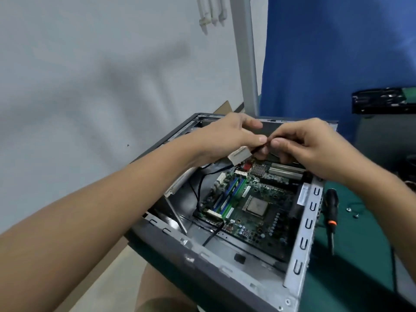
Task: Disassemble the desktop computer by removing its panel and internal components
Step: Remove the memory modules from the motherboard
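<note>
Both pinching: left hand [229, 136] and right hand [300, 144] hold the dark cable [267, 143] above the case [304, 233]; unplugging likely needs a steady pull.

Bare left hand [227, 136] and right hand [308, 144], forearms uncovered as far as seen, short nails on the fingers [257, 138]

I count 1 open computer case [171, 251] holding 1 motherboard [254, 224] with 1 square processor [256, 206]. 2 hands are over it, 1 left hand [227, 136] and 1 right hand [310, 145], both pinching 1 dark lead [266, 143] with 1 white connector [239, 155]. On 1 green mat [360, 244] lie 1 screwdriver [331, 210] and 2 loose screws [349, 208]. The side rail [302, 255] shows 5 U-shaped slots [308, 222].
</note>
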